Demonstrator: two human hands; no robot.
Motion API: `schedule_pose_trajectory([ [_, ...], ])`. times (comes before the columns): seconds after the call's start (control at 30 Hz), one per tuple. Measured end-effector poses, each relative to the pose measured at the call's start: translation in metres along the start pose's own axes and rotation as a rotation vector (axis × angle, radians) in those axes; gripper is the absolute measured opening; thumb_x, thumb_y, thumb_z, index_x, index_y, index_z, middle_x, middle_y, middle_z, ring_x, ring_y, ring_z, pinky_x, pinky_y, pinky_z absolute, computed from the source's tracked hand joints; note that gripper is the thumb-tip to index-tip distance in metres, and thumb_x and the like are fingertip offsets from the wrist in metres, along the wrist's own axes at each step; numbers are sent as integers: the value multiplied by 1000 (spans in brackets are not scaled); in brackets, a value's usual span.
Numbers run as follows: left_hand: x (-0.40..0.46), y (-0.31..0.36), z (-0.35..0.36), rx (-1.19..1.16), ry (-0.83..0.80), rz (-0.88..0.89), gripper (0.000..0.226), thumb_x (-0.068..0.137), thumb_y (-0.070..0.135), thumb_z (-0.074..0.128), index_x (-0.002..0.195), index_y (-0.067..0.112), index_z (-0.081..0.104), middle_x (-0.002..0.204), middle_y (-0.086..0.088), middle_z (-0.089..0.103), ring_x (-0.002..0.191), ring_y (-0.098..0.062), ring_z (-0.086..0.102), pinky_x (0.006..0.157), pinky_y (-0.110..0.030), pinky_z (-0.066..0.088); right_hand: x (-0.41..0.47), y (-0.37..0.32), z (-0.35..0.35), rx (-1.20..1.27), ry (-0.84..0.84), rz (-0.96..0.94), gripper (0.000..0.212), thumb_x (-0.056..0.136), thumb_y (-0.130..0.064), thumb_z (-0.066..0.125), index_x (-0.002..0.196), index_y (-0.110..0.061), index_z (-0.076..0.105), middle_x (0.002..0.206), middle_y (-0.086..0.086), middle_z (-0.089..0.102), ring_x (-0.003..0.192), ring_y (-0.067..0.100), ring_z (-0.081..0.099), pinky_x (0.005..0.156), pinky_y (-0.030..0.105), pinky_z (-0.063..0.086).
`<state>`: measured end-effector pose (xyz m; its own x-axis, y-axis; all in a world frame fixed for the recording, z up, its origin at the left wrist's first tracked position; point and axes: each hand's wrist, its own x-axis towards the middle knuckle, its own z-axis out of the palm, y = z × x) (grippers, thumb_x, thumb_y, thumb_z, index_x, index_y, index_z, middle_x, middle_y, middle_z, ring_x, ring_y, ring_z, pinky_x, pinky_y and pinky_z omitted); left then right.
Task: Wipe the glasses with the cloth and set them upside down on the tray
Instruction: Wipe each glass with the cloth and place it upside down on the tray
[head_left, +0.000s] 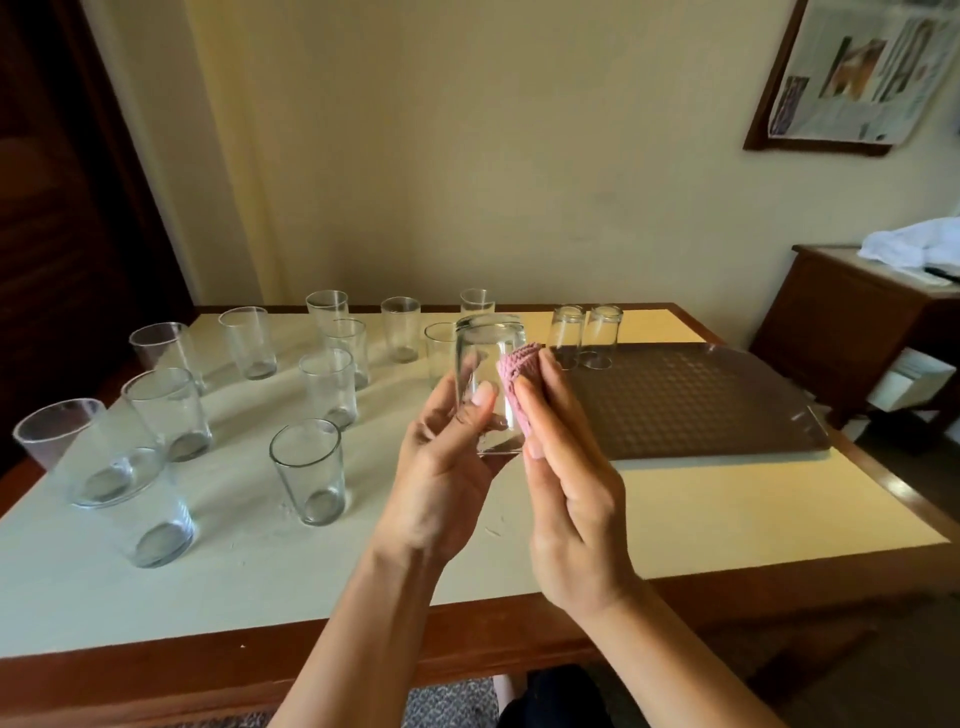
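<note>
Pink ribbed cloth (511, 376), clear glasses (307, 470), dark brown dimpled tray (691, 400), pale tabletop (260, 561) with brown edge

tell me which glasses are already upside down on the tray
The two clear glasses standing side by side at the far left corner of the dark dimpled tray, rims down. The glasses on the table stand rims up.
</note>
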<state>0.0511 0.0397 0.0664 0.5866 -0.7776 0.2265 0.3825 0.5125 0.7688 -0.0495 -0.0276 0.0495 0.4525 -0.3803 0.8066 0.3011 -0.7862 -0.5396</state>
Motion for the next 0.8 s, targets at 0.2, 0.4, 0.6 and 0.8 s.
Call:
schedule_pose_trajectory([
  [0.2,-3,3,-4,-19,-85,-164,61,99,38,53,157,21,44,142,-13,65,124,-27,66,92,-45,58,-10,2,-1,17,-11,-1,44,101,10,43,144,7,45,159,26,35,149,44,33,111,68,38],
  [0.4,1,0,6,-29,-17,-47,56,100,29,63,153,18,49,127,-9,71,94,-16,74,73,-30,60,7,-2,-3,-15,-39,-19,42,101,9,43,143,8,46,160,25,35,150,42,33,114,66,36],
  [0.6,-2,4,-5,26,-59,-142,56,98,34,48,153,23,49,135,-12,70,114,-27,69,94,-48,54,-18,2,-3,-15,-35,-22,39,101,5,44,139,9,50,156,28,39,149,44,34,112,66,39],
  [0.8,-2,-5,2,-1,-5,-21,61,89,29,69,145,10,58,134,-19,65,93,-22,67,84,-40,57,13,2,-7,25,-16,11,40,99,11,44,139,10,52,157,24,39,149,42,35,114,66,37],
])
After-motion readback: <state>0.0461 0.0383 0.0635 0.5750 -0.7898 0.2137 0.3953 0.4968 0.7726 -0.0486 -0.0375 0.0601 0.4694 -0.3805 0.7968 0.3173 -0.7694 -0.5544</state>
